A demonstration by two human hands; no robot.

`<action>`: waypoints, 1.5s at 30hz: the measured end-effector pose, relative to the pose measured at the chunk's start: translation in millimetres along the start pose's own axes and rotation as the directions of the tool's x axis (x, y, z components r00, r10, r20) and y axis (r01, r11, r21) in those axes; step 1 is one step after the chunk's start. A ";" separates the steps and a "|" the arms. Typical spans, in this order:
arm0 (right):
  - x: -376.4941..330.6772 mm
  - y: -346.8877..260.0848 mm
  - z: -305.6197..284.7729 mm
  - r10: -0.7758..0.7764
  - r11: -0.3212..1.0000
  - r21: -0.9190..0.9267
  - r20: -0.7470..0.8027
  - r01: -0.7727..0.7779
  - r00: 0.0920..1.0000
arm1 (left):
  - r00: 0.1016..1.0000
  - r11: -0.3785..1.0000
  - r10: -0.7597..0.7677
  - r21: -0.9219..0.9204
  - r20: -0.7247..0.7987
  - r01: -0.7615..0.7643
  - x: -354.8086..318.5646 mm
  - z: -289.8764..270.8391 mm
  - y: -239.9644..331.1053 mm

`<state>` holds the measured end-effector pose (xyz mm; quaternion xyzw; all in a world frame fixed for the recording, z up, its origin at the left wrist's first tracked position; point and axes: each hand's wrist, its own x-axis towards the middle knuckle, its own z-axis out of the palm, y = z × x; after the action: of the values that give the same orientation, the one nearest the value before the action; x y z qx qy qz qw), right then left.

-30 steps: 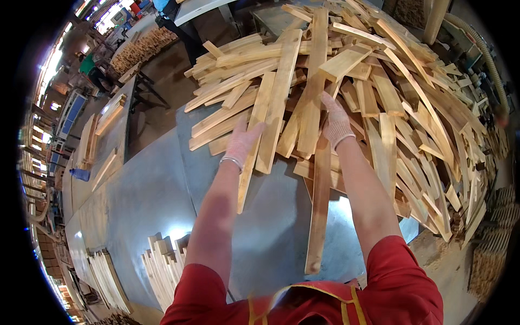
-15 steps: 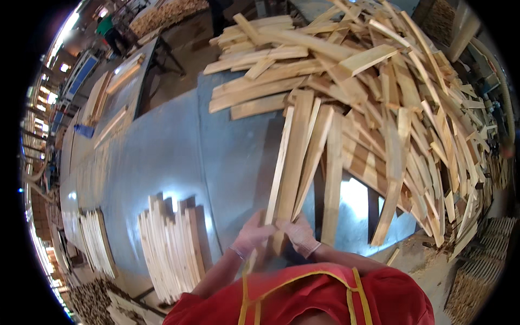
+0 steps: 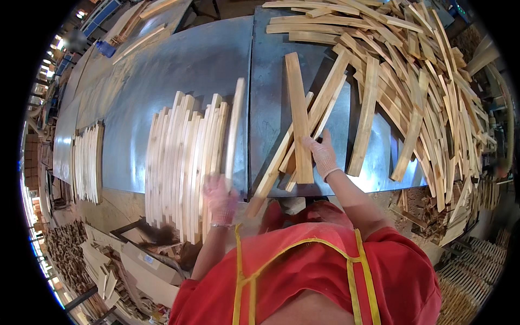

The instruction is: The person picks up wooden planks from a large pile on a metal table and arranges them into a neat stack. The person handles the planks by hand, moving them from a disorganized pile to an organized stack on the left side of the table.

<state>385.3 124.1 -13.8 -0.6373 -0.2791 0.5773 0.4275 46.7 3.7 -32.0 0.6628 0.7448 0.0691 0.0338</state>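
Note:
My left hand (image 3: pixel 219 197), in a pale glove, grips the near end of one long wooden slat (image 3: pixel 234 130) and holds it just above the right edge of a neat row of slats (image 3: pixel 181 162) lying side by side on the grey metal table (image 3: pixel 173 70). My right hand (image 3: pixel 320 154), also gloved, rests on a small bunch of pulled-out slats (image 3: pixel 297 119) near the table's front edge. These fan out from a big loose heap of slats (image 3: pixel 411 70) at the right.
A second sorted row of slats (image 3: pixel 86 160) lies at the far left of the table. Offcuts and wood scraps (image 3: pixel 108 265) are piled on the floor at lower left. Stacked wood (image 3: pixel 466 281) stands at lower right. More benches run along the far left.
Both hands drew a bunch of slats out of the heap toward the front edge. The left hand then carried one slat left to the sorted row, while the right stayed on the bunch.

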 end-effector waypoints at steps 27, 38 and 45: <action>24.5 25.1 -69.6 0.104 0.815 0.504 0.360 -0.287 0.927 | 0.624 0.023 0.454 -0.708 0.636 0.705 47.5 54.6 172.3; -19.2 38.9 4.1 0.140 0.865 0.341 0.541 -0.368 0.829 | 0.821 0.197 0.090 -0.818 0.564 0.540 1.1 -15.6 100.5; -54.0 70.4 127.9 0.353 0.703 -0.631 0.710 0.329 0.609 | 0.837 0.897 -0.167 -0.272 0.521 0.349 -52.9 -59.1 -12.8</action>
<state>241.4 73.0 -43.8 -0.4276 -0.6328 0.6449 -0.0274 32.0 -53.6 22.3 0.5329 0.7708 0.0292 0.3479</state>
